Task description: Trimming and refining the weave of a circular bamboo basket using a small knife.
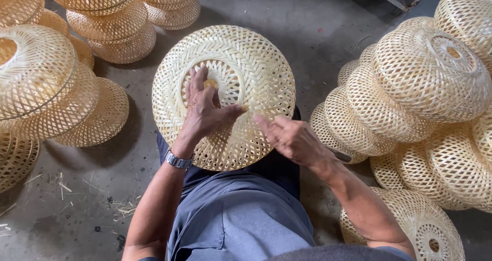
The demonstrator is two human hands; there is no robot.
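Head view: we steady the round woven bamboo shade (224, 96) on our lap, presumably so its open centre faces up for work. Our left hand (205, 107) lies on the weave, fingers spread into the centre hole. Our right hand (289, 138) hovers beside the rim, fingers loosely curled, holding nothing. Stacked shades (420, 87) flank us on the grey concrete floor (318, 30).

At frame centre a pale straw-yellow woven shade (224, 94) is showing a herringbone band around an open lattice. The baskets at right (430, 76) are showing tan diamond mesh. The trousers (236, 220) are looking blue-grey, the floor (318, 30) dark grey, the watch (178, 161) silver.
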